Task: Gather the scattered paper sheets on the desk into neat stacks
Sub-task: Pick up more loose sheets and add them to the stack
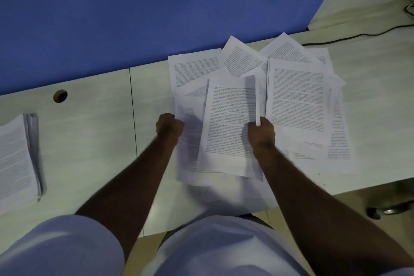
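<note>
Several printed paper sheets (298, 96) lie fanned and overlapping on the pale desk (94, 132), right of centre. My left hand (169, 127) is closed on the left edge of a small bundle of sheets (228, 123), lifted slightly off the desk. My right hand (261, 131) grips the same bundle's right edge, which curls upward. A neat thick stack of paper (15, 161) rests at the far left of the desk.
A blue partition (134, 6) runs behind the desk. A round cable hole (60, 96) sits at the left back. A black cable (358, 36) trails along the right back edge. A chair base (385, 210) shows under the desk at right.
</note>
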